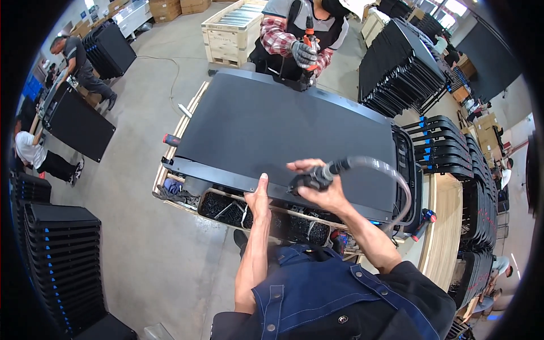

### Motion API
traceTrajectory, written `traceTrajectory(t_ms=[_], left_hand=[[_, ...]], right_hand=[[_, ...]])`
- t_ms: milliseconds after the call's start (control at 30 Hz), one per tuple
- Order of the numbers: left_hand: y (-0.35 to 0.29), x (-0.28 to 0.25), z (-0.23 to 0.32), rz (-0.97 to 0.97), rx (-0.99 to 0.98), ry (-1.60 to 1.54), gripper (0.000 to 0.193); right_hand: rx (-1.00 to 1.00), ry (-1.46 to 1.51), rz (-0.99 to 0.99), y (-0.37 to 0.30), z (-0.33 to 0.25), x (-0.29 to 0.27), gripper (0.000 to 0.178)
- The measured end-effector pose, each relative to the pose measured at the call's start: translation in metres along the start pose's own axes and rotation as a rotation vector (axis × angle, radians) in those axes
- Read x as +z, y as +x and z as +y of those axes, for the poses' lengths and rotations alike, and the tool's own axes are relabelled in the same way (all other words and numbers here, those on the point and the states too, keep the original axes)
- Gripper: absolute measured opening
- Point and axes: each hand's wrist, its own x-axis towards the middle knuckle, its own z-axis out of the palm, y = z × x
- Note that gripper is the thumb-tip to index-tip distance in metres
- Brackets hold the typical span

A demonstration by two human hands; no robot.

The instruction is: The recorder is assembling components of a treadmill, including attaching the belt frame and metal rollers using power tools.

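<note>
A treadmill deck (283, 124) with a wide black belt lies across the workbench in front of me. Along its near side runs a dark metal side rail (224, 178). My left hand (259, 199) grips this rail near its middle, thumb on top and the other fingers mostly hidden below the edge. Just to its right, my right hand (328, 192) is wrapped round a black air-powered driver (313, 180), whose tip is down close to the rail. Whether the tip touches a screw is hidden. A clear hose (391, 173) curves from the driver down to the right.
Below the near rail sit bins of dark screws (218, 207). Across the deck a gloved co-worker holds an orange driver (309, 45) at the far rail. Stacked black frames (445, 147) stand right, stacked panels (62, 249) left. A wooden crate (224, 42) is behind.
</note>
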Motion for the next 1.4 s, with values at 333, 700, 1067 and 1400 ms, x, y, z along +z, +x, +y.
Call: traceTrajectory(t_ms=[333, 700, 1067, 1400], left_hand=[[-0.003, 0.001, 0.003, 0.058, 0.019, 0.042, 0.049], [0.006, -0.008, -0.005, 0.068, 0.026, 0.016, 0.051], [-0.001, 0.004, 0.006, 0.084, 0.046, -0.008, 0.051], [0.006, -0.003, -0.002, 0.035, 0.057, 0.051, 0.049]], right_hand=[[0.099, 0.158, -0.148, 0.035, 0.012, 0.020, 0.039], [-0.045, -0.031, -0.185, 0.017, 0.009, 0.031, 0.036], [-0.127, 0.063, 0.374, -0.006, 0.042, 0.046, 0.040], [0.125, 0.024, 0.092, 0.048, 0.016, 0.040, 0.037]])
